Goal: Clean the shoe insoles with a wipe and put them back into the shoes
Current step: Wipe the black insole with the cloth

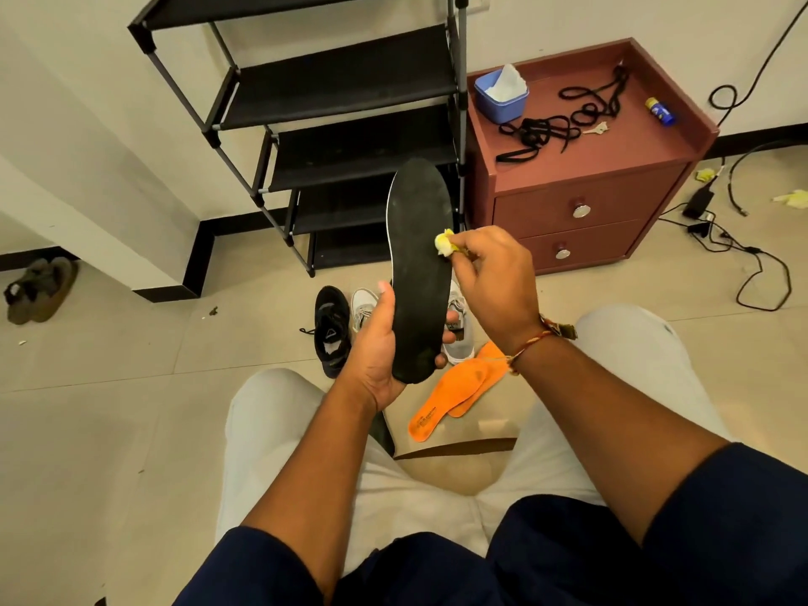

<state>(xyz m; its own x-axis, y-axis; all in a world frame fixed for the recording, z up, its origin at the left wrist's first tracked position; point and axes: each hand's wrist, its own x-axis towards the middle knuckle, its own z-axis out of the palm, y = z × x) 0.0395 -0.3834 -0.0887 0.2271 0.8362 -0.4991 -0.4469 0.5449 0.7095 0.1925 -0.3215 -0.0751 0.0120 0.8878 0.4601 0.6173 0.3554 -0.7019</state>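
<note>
While the left hand holds the black insole upright in front of the person, its grip curled round the heel end with the thumb on the left edge and fingertips showing at the right, the right hand pinches a crumpled yellow wipe against the insole's right edge near the middle. Below, on the tiled floor, two orange insoles lie overlapping between the person's knees. Just beyond them are a black shoe and light grey shoes, partly hidden by the hands. A black shoe rack stands at the wall. Beside it, on the right, is a reddish-brown cabinet whose top surface carries a blue tub of wipes, tangled black laces and a small blue-and-yellow tube. Brown sandals lie far left, and cables lie to the right.
</note>
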